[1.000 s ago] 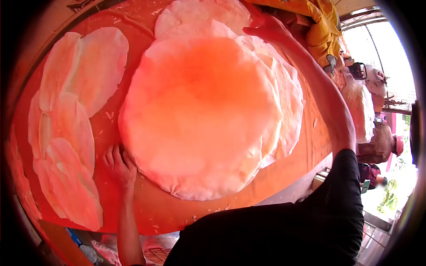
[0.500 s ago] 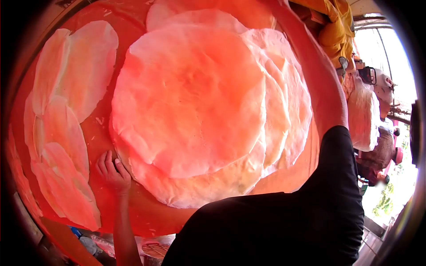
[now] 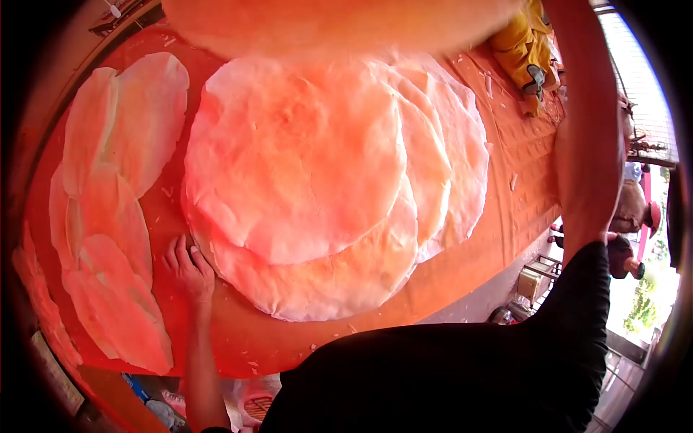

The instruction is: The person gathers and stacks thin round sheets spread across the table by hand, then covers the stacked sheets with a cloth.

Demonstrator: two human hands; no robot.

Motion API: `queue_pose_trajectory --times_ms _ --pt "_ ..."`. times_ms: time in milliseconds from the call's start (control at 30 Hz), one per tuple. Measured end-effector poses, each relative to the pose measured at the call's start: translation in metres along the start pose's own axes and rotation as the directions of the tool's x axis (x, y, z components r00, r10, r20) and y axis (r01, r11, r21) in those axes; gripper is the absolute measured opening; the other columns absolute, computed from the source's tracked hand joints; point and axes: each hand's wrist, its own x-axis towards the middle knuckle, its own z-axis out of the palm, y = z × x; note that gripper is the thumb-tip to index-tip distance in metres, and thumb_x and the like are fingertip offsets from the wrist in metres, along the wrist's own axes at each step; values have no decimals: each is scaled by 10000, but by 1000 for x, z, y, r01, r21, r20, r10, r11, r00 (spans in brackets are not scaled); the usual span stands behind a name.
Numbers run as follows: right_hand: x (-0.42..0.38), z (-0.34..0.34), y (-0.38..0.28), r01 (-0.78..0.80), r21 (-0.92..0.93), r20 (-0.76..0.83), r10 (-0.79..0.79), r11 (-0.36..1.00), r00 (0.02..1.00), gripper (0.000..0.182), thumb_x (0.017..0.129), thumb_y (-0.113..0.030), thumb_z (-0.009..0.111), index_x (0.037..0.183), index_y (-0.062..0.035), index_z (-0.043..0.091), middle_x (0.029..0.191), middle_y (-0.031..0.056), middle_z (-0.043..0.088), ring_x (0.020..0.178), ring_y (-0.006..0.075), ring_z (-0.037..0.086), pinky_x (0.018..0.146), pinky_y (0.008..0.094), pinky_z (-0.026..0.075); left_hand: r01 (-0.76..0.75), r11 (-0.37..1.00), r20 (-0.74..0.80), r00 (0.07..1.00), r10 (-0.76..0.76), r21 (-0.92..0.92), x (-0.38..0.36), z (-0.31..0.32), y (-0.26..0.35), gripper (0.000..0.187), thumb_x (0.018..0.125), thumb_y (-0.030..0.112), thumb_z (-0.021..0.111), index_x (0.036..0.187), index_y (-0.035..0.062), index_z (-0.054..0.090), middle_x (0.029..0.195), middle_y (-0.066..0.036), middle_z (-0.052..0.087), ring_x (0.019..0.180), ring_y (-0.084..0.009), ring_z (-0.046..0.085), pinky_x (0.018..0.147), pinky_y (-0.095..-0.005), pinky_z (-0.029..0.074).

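My left hand [image 3: 189, 270] lies open on the orange-red table cover [image 3: 281, 361], fingers stretched out beside the lower left rim of a stack of thin, round flatbread-like sheets [image 3: 303, 159]. The sheets overlap, fanning to the right. Across the top edge hangs another large pale sheet [image 3: 339, 25], smeared by motion and close to the camera. My right forearm [image 3: 588, 130] rises along the right side, and its hand is beyond the top edge; whether it grips the blurred sheet is hidden.
On the left lies a row of overlapping oval sheets [image 3: 108, 209], with another strip [image 3: 43, 303] at the far left edge. A yellow cloth [image 3: 521, 47] is at the upper right. Small pale scraps [image 3: 513, 182] dot the cover. Metal items stand below the table's right edge.
My right arm has swung outward to the right and up. The upper sheet has risen toward the camera, and the right part of the table now shows. My left hand stays put.
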Motion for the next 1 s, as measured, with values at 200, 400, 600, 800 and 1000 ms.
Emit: queue_pose_trajectory --times_ms 200,400,600,800,1000 --pt "-84 -60 191 -181 -771 -127 131 610 983 698 770 -421 766 1327 -91 507 1054 158 694 935 314 664 788 428 532 -5 1000 -24 1000 5 -29 -3 2 -3 261 920 153 518 1090 -17 620 1113 -183 595 1016 -386 537 890 -506 441" --pt "-209 68 221 194 -970 139 -323 146 936 770 805 -553 695 1396 -100 497 1284 225 569 1200 414 522 980 493 439 -161 985 -181 972 147 -63 0 9 -10 252 952 217 506 1057 29 638 1009 -152 616 923 -373 570 797 -509 475" --pt "-215 143 242 254 -962 250 53 -104 967 341 855 -355 662 1073 -96 701 1092 127 688 984 311 644 834 440 520 -86 913 -95 994 53 -399 -24 -35 -26 236 903 210 582 1052 37 643 1053 -171 634 958 -377 600 842 -470 487" --pt "-302 315 187 81 -264 466 54 961 883 355 902 -221 685 1182 -9 628 1036 115 701 924 217 679 804 346 539 0 767 -60 997 -50 -642 -146 -118 -92 302 850 187 662 1112 38 644 1187 -184 593 1092 -374 585 916 -468 487" --pt "-432 534 190 -616 95 624 435 782 649 451 884 -301 719 1122 65 603 942 106 670 800 157 643 706 294 524 173 951 -4 984 -179 -255 -225 -167 -204 520 776 192 733 1226 -12 573 1244 -217 538 1161 -397 525 981 -477 429"
